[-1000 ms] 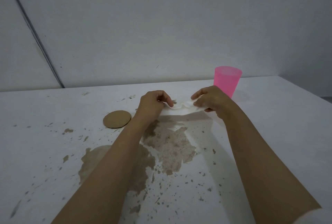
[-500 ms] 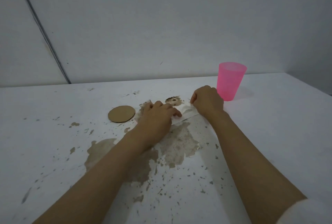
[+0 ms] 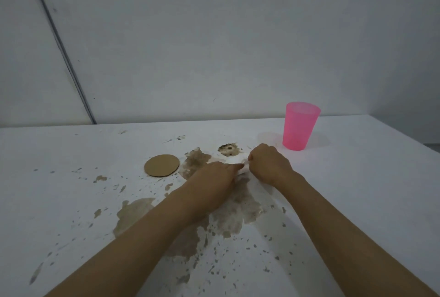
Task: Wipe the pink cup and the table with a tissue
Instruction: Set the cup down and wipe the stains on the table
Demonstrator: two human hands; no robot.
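Both hands have dropped from mid-air to the white surface (image 3: 357,177), the left hand (image 3: 214,178) now flat on the tissue (image 3: 234,161) and the right hand (image 3: 267,165) with fingers clenched on its edge, so wiping the brown spill (image 3: 238,211) looks underway while the pink cup (image 3: 300,125) stands untouched behind.

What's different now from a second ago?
Both hands came down from holding the tissue in the air to pressing it onto the table. The left hand now lies flat on it and the right hand bunches it. The cup and disc stayed put.
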